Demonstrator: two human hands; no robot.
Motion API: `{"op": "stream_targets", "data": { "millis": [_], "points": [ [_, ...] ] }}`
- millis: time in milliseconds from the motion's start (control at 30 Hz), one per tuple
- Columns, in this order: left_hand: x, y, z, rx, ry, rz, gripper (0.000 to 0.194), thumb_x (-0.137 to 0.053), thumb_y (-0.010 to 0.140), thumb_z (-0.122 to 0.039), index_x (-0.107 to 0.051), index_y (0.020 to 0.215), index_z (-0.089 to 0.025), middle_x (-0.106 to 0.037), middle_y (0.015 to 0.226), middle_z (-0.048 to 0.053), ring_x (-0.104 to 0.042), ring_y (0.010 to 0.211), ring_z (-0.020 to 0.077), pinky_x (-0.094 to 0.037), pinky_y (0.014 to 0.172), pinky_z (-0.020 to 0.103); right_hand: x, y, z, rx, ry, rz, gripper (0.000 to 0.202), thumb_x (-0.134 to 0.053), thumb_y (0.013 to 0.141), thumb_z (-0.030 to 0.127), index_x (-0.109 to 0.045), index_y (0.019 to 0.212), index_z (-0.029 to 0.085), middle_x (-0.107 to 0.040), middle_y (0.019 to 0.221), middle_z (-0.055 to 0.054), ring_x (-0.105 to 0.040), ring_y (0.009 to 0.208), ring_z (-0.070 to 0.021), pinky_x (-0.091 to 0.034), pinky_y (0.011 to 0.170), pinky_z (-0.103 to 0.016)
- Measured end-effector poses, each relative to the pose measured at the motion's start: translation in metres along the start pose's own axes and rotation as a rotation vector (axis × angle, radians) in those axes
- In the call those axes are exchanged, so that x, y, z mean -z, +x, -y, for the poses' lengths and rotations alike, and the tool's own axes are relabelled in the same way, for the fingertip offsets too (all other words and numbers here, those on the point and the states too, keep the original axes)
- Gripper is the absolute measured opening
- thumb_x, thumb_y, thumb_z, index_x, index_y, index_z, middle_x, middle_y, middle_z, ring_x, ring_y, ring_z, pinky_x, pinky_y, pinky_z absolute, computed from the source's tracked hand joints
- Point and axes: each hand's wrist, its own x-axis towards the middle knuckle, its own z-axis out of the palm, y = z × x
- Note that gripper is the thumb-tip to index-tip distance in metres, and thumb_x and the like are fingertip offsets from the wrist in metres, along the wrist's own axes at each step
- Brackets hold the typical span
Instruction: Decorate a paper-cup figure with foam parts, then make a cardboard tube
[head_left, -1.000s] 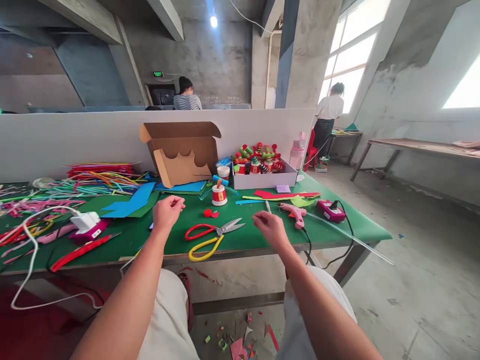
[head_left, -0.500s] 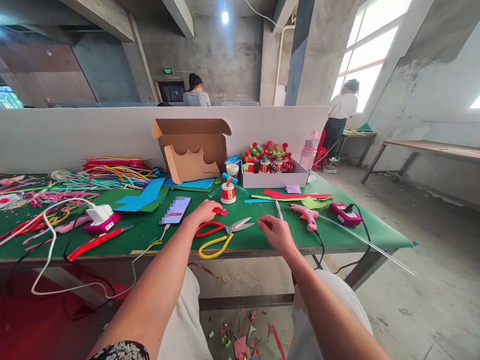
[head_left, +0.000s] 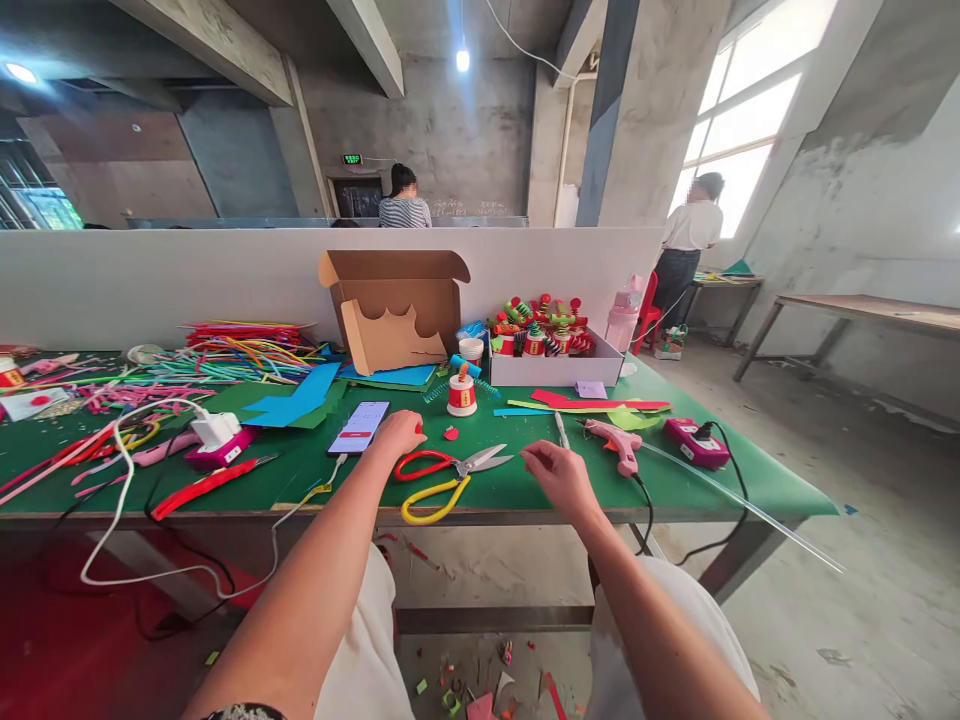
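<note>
My left hand (head_left: 397, 437) is closed, with a small red paper piece (head_left: 419, 428) at its fingertips, beside the phone (head_left: 360, 428). Another red paper piece (head_left: 451, 433) lies on the green table just to its right. Behind that stands a small figure made from a red and white paper cup (head_left: 462, 395), with a blue roll on top and coiled arms. Scissors (head_left: 457, 470) with one red and one yellow handle lie open between my hands. My right hand (head_left: 561, 478) hovers near the blade tips, fingers curled together, nothing visible in them. A white pen (head_left: 561, 430) lies behind it.
A pink glue gun (head_left: 619, 445) and a purple power block (head_left: 695, 442) lie at right, with cords. A white box (head_left: 555, 372) of similar figures and a brown carton (head_left: 397, 325) stand at the back. Pipe cleaners (head_left: 247, 350) and cables cover the left side.
My left hand has drawn back slightly left from the cup figure with a red piece, leaving another red piece on the table. My right hand stays about where it was. The view has tilted slightly up.
</note>
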Motion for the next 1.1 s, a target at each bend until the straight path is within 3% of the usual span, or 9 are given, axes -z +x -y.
{"op": "stream_targets", "data": {
  "millis": [133, 200, 300, 500, 633, 733, 867, 967, 1100],
  "points": [
    [0.009, -0.007, 0.003, 0.017, -0.009, -0.036, 0.014, -0.072, 0.069, -0.028, -0.072, 0.083, -0.024, -0.075, 0.093, 0.009, -0.068, 0.086, 0.0254, -0.046, 0.068, 0.028, -0.001, 0.0, 0.001, 0.015, 0.004, 0.007, 0.027, -0.052, 0.076, 0.045, -0.063, 0.067, 0.022, -0.064, 0.058, -0.003, -0.051, 0.051, -0.0166, -0.039, 0.052, -0.027],
    [0.015, -0.01, 0.005, 0.037, -0.004, -0.057, 0.009, -0.067, 0.076, -0.031, -0.071, 0.078, -0.023, -0.075, 0.086, 0.01, -0.068, 0.081, 0.026, -0.044, 0.064, 0.028, -0.001, 0.0, 0.001, 0.013, -0.002, 0.013, 0.027, -0.052, 0.077, 0.045, -0.063, 0.067, 0.022, -0.065, 0.059, -0.003, -0.052, 0.051, -0.0165, -0.039, 0.052, -0.027],
    [0.022, -0.015, 0.005, 0.058, 0.003, -0.083, 0.026, -0.055, 0.085, -0.034, -0.069, 0.066, -0.023, -0.073, 0.076, 0.01, -0.068, 0.076, 0.0256, -0.043, 0.061, 0.029, -0.001, 0.001, 0.002, 0.011, -0.009, 0.008, 0.029, -0.052, 0.077, 0.046, -0.064, 0.067, 0.022, -0.065, 0.059, -0.003, -0.053, 0.052, -0.0168, -0.039, 0.053, -0.027],
    [0.027, -0.022, -0.004, 0.067, -0.029, -0.118, 0.031, -0.051, 0.085, -0.015, -0.07, 0.108, -0.023, -0.075, 0.096, 0.007, -0.067, 0.089, 0.0225, -0.046, 0.07, 0.027, 0.001, 0.002, -0.005, -0.002, 0.001, -0.043, 0.038, -0.053, 0.078, 0.055, -0.066, 0.07, 0.02, -0.066, 0.059, -0.003, -0.057, 0.054, -0.0169, -0.042, 0.054, -0.026],
    [0.031, -0.025, -0.01, 0.09, -0.052, -0.126, 0.029, -0.05, 0.087, -0.017, -0.071, 0.107, -0.022, -0.075, 0.094, 0.006, -0.067, 0.09, 0.0216, -0.047, 0.073, 0.027, -0.003, 0.0, -0.011, -0.012, 0.043, -0.141, 0.051, -0.047, 0.08, 0.063, -0.069, 0.075, 0.018, -0.065, 0.057, -0.004, -0.054, 0.049, -0.0151, -0.04, 0.05, -0.024],
    [0.033, -0.026, -0.014, 0.102, -0.073, -0.137, 0.028, -0.05, 0.088, -0.018, -0.072, 0.105, -0.022, -0.075, 0.097, 0.007, -0.068, 0.091, 0.0219, -0.048, 0.073, 0.027, -0.008, -0.001, -0.014, -0.016, -0.023, -0.133, 0.062, -0.041, 0.08, 0.072, -0.07, 0.071, 0.017, -0.063, 0.054, -0.004, -0.047, 0.044, -0.0137, -0.036, 0.046, -0.024],
    [0.035, -0.026, -0.015, 0.1, -0.102, -0.158, 0.028, -0.048, 0.089, -0.021, -0.072, 0.104, -0.022, -0.076, 0.096, 0.008, -0.068, 0.092, 0.0235, -0.049, 0.072, 0.029, -0.014, -0.001, -0.019, -0.024, -0.179, -0.141, 0.071, -0.032, 0.08, 0.077, -0.068, 0.067, 0.017, -0.062, 0.052, -0.006, -0.05, 0.046, -0.0156, -0.037, 0.049, -0.025],
    [0.037, -0.027, -0.01, 0.099, -0.118, -0.181, 0.028, -0.047, 0.09, -0.02, -0.072, 0.103, -0.022, -0.076, 0.096, 0.007, -0.068, 0.091, 0.0229, -0.049, 0.072, 0.029, -0.017, 0.001, -0.02, -0.035, -0.322, -0.137, 0.066, -0.03, 0.087, 0.069, -0.066, 0.066, 0.018, -0.062, 0.052, -0.005, -0.051, 0.049, -0.0159, -0.035, 0.051, -0.025],
    [0.043, -0.035, 0.0, 0.074, -0.138, -0.232, 0.028, -0.046, 0.089, -0.016, -0.072, 0.098, -0.022, -0.076, 0.095, 0.007, -0.069, 0.091, 0.0218, -0.05, 0.075, 0.028, -0.022, 0.0, -0.012, -0.112, -0.559, -0.091, 0.045, -0.038, 0.095, 0.044, -0.064, 0.068, 0.019, -0.066, 0.061, -0.005, -0.055, 0.056, -0.0155, -0.028, 0.053, -0.024]
  ]
}}
